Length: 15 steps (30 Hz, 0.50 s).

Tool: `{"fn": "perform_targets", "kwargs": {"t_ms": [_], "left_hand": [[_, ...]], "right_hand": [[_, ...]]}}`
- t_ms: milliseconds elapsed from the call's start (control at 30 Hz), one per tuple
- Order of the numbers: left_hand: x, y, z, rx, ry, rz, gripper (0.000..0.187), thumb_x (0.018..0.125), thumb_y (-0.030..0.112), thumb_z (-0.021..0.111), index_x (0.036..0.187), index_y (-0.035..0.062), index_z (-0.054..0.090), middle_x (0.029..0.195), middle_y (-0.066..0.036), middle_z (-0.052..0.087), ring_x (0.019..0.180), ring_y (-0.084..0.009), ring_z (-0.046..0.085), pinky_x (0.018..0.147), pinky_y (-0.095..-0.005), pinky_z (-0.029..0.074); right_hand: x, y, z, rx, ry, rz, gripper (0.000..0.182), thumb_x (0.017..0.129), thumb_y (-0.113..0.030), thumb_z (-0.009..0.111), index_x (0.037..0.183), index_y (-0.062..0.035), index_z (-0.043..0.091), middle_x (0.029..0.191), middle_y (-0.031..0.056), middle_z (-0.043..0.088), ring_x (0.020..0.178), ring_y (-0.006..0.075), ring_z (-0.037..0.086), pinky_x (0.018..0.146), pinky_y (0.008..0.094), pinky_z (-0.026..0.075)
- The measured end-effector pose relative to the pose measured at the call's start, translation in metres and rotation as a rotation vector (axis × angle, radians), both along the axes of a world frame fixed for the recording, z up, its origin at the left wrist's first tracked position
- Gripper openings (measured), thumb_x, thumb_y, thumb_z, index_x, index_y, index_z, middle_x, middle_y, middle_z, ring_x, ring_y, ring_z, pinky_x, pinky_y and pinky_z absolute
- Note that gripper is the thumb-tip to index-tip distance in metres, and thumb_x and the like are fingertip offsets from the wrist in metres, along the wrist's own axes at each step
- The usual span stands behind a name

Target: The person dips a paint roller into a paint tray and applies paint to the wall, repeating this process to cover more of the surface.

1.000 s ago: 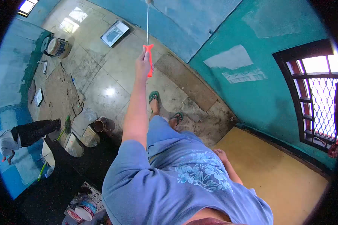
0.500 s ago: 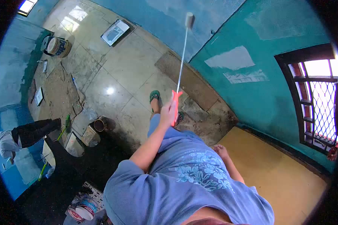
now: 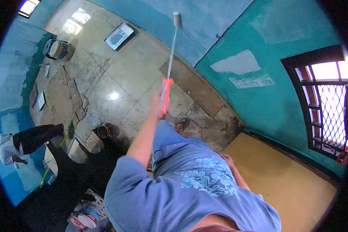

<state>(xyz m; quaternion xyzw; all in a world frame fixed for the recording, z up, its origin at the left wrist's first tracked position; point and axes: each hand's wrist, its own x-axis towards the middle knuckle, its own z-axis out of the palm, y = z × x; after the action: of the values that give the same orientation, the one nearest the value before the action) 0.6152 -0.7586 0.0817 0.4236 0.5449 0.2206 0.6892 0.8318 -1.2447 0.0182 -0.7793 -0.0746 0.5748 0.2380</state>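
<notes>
My left hand [image 3: 158, 101] is closed around the orange handle of a paint roller [image 3: 170, 62], blurred by motion. The roller's long metal rod points forward, and its pale roller head [image 3: 176, 19] overlaps the blue wall [image 3: 205, 23] in this view. On the right, my right hand [image 3: 227, 159] hangs low beside my blue flowered shirt [image 3: 208, 178]. Part of that hand is hidden by the shirt, including most of its fingers.
A flat tray [image 3: 119, 36] lies on the tiled floor by the wall. Buckets [image 3: 61, 50] stand at the far left, where a person [image 3: 31, 141] is also standing. A yellow-brown board or surface [image 3: 274, 178] is at right, below a barred window [image 3: 330, 102]. Paint tubs [image 3: 88, 218] sit lower left.
My left hand and the paint roller have swung to the left, and the roller head has moved left along the wall. The person at left has lowered an arm.
</notes>
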Motion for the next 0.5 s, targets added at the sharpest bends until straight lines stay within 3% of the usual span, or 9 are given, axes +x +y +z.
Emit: {"fn": "perform_targets", "kwargs": {"t_ms": [33,67,133,200,267,333,500], "left_hand": [[-0.017,-0.036,-0.034,0.12,-0.062,-0.133,0.039,0.096,0.027,0.049,0.133,0.0147,0.049,0.059,0.0,0.048,0.044,-0.0099,0.047,0.039,-0.0266,0.038],[-0.022,-0.074,-0.041,0.157,-0.123,-0.125,0.041,0.096,0.026,0.049,0.135,0.0154,0.047,0.059,0.0,0.047,0.043,-0.0089,0.046,0.038,-0.0259,0.038],[-0.021,-0.119,0.02,-0.082,-0.075,-0.188,0.033,0.096,0.025,0.049,0.125,0.01,0.054,0.059,0.0,0.047,0.041,-0.0093,0.045,0.036,-0.0257,0.039],[-0.016,-0.128,0.011,-0.116,-0.101,-0.175,0.033,0.097,0.024,0.048,0.126,0.0105,0.053,0.059,0.0,0.048,0.041,-0.0096,0.045,0.036,-0.0257,0.039],[-0.019,-0.125,-0.007,-0.139,-0.133,-0.165,0.033,0.097,0.024,0.047,0.127,0.0109,0.053,0.059,-0.001,0.048,0.04,-0.0099,0.045,0.035,-0.0257,0.039],[-0.021,-0.103,-0.033,-0.031,-0.05,-0.181,0.041,0.097,0.024,0.047,0.138,0.0193,0.044,0.06,-0.002,0.049,0.04,-0.0105,0.046,0.034,-0.0263,0.039],[0.017,-0.026,-0.054,0.039,-0.046,0.023,0.034,0.097,0.025,0.047,0.129,0.0163,0.052,0.056,-0.002,0.049,0.041,-0.0121,0.049,0.037,-0.0281,0.041]], "right_hand": [[0.001,0.002,0.0,-0.001,0.002,-0.009,0.024,0.09,-0.024,0.055,0.099,-0.0037,0.062,0.083,0.0059,0.062,0.073,0.0142,0.056,0.064,0.0295,0.046],[0.002,0.004,0.0,0.003,0.011,-0.011,0.024,0.09,-0.025,0.055,0.099,-0.0041,0.063,0.082,0.0055,0.062,0.072,0.0135,0.056,0.063,0.0287,0.045],[0.001,0.002,0.0,-0.005,0.025,-0.011,0.023,0.09,-0.025,0.055,0.099,-0.0045,0.063,0.082,0.0051,0.062,0.07,0.0128,0.056,0.061,0.0278,0.044],[0.006,-0.01,-0.028,0.026,0.062,-0.119,0.024,0.09,-0.025,0.055,0.099,-0.005,0.063,0.082,0.003,0.062,0.069,0.0123,0.055,0.06,0.0269,0.043],[0.01,-0.012,-0.04,0.021,0.109,-0.155,0.023,0.091,-0.025,0.055,0.099,-0.005,0.063,0.081,0.0013,0.062,0.07,0.0123,0.056,0.061,0.0271,0.043],[0.014,0.001,-0.028,-0.03,0.032,-0.081,0.023,0.091,-0.026,0.054,0.098,-0.0055,0.063,0.081,0.0008,0.062,0.073,0.0125,0.056,0.064,0.028,0.044],[0.014,-0.005,-0.031,0.006,0.02,-0.072,0.024,0.091,-0.027,0.054,0.098,-0.0056,0.062,0.083,0.0013,0.063,0.075,0.0128,0.057,0.066,0.0284,0.045]]}}
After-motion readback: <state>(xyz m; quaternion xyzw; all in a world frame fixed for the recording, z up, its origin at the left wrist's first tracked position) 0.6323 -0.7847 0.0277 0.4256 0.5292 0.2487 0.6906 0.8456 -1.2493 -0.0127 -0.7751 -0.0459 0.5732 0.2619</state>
